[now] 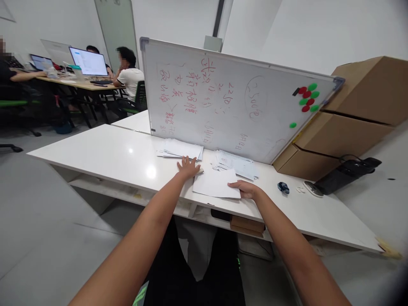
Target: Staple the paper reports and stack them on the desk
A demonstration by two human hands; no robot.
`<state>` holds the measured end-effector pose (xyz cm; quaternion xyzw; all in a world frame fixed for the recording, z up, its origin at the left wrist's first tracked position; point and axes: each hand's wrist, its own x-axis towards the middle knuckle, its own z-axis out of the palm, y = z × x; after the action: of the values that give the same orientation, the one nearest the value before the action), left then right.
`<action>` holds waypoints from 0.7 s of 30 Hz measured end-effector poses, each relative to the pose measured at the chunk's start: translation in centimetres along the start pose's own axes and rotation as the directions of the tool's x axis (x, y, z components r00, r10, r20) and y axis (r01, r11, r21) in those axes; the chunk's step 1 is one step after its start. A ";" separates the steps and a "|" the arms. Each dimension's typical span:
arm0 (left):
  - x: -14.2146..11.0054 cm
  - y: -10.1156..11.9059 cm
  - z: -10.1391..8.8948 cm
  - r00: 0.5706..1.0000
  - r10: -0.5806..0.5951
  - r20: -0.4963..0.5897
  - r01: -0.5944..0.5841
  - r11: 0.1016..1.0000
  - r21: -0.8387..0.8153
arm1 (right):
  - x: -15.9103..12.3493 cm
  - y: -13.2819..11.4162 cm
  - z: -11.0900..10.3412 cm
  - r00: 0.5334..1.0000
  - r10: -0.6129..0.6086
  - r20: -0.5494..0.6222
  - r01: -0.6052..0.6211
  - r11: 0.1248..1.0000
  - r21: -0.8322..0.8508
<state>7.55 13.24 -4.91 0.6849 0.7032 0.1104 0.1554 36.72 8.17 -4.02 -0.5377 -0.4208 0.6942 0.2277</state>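
A white sheet of paper (pixel 213 185), perhaps more than one layer, is pinched at its right edge by my right hand (pixel 245 188). It sits low over the front part of the white desk. My left hand (pixel 188 168) has its fingers spread, just in front of a pile of white papers (pixel 183 148). A small beige object (pixel 200 171) shows beside the left palm; its kind is hidden. Behind the held sheet lies a second pile of papers (pixel 237 163) with printed marks.
A whiteboard (pixel 197 102) with red handwriting and magnets leans behind the papers on the white desk (pixel 105 148). Cardboard boxes (pixel 360 114) are stacked at right. A dark blue item (pixel 283 188), white earbuds (pixel 300 190) and a mouse (pixel 313 188) lie rightward. People sit at far left.
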 end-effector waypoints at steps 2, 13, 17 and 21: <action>0.1 -0.1 0.0 1.000 -0.003 -0.003 0.003 1.000 0.004 | -0.3 0.2 0.0 0.997 -0.018 0.078 0.018 1.000 0.010; 0.1 -0.1 -0.1 0.999 -0.027 -0.025 0.027 0.999 0.020 | -0.9 0.1 0.1 0.985 -0.008 0.174 0.009 1.000 -0.007; 0.0 -0.1 0.0 0.999 -0.024 -0.048 0.026 0.999 0.035 | -0.7 0.3 -0.1 0.985 -0.020 0.170 0.022 1.000 -0.009; -0.1 -0.3 0.0 0.998 -0.010 -0.055 0.012 0.999 0.039 | -0.4 0.7 0.0 0.988 -0.061 0.144 0.061 0.998 0.005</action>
<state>7.31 13.09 -5.04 0.6806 0.7131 0.1142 0.1233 36.99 7.50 -4.35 -0.4729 -0.4524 0.7241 0.2178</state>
